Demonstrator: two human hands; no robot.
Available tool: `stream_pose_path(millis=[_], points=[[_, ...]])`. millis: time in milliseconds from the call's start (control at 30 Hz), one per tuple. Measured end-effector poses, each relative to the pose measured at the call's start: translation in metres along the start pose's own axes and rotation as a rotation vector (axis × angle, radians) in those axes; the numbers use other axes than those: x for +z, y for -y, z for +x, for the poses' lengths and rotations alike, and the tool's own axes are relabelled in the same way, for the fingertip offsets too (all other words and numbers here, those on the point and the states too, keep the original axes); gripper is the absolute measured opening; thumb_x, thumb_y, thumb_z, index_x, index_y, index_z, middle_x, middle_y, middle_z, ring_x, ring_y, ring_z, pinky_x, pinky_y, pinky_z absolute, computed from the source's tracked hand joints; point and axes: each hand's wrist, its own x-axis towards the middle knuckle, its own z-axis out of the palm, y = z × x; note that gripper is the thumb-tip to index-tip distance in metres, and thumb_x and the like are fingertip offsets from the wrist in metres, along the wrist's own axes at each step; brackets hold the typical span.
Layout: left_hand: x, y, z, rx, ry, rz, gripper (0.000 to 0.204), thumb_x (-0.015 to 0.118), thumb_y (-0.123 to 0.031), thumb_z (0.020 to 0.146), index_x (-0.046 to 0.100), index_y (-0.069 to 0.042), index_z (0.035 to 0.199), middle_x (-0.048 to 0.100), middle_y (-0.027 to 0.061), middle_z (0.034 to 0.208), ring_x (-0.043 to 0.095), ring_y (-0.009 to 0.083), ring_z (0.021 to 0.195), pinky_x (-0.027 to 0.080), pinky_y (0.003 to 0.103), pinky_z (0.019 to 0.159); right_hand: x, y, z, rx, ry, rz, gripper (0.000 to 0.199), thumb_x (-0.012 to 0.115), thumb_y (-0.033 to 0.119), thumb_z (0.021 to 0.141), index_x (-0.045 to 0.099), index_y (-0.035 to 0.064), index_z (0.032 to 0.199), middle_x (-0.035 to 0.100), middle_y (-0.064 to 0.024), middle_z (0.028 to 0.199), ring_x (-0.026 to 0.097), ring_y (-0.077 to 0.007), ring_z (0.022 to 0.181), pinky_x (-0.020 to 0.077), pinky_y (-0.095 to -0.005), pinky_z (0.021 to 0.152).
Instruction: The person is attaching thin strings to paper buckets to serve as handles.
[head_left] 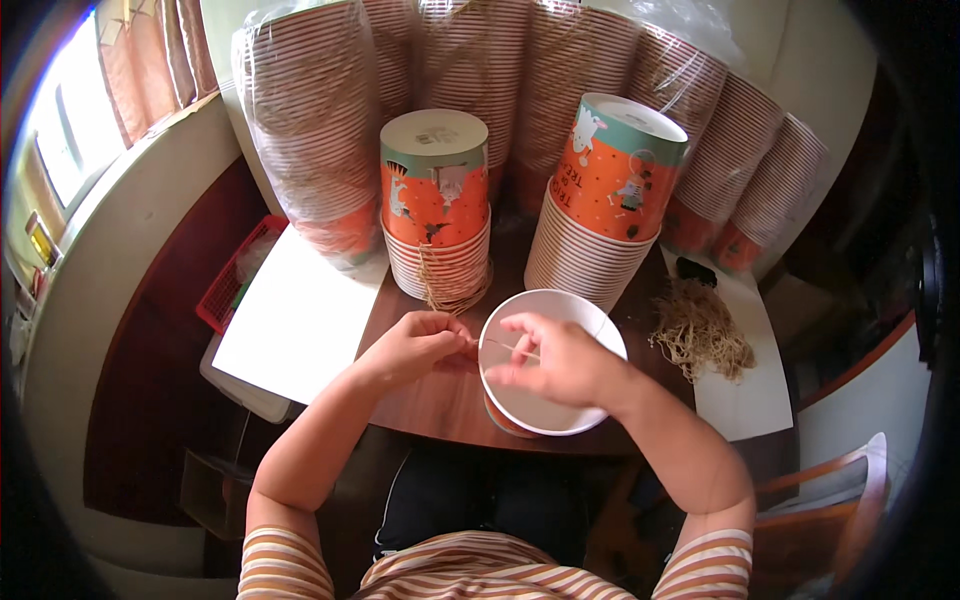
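Two bare hands work a thin cord [530, 355] over the mouth of a white-lined paper bucket [555, 420] at the table's near edge.
The left hand [430, 347] pinches the cord beside the rim; the right hand [565, 362], thumb and forefinger parted, hovers over the opening, its hold unclear. Beyond, right, lies tangled twine [705, 330]; behind the bucket, two upside-down orange bucket stacks [437, 200]; farthest, plastic-wrapped stacks [310, 120].
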Motion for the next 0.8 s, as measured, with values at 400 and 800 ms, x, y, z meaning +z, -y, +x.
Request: stream_pose_path(millis=[400,800], points=[[0.01,0.041,-0.055,-0.038,0.2,-0.377,0.008,0.049,0.0,0.085,0.056,0.0,0.087,0.063,0.0163,0.102,0.061,0.0221,0.097,0.048,0.035,0.091,-0.018,-0.003,-0.055,-0.265,0.003,-0.339,0.039,0.07,0.019,0.069,0.06,0.0048,0.104,0.061,-0.01,0.078,0.061,-0.0277,0.076,0.0466,-0.0386,0.071],[0.046,0.05,-0.077,0.407,0.117,-0.196,0.008,0.05,0.0,0.088,0.058,0.001,0.087,0.055,0.0095,0.112,0.055,0.011,0.092,0.044,0.025,0.08,0.003,0.009,-0.063,-0.591,-0.454,-0.429,0.03,0.067,0.0,0.071,0.063,0.0052,0.1,0.058,-0.0085,0.076,0.057,-0.0266,0.068,0.0463,-0.0349,0.065]])
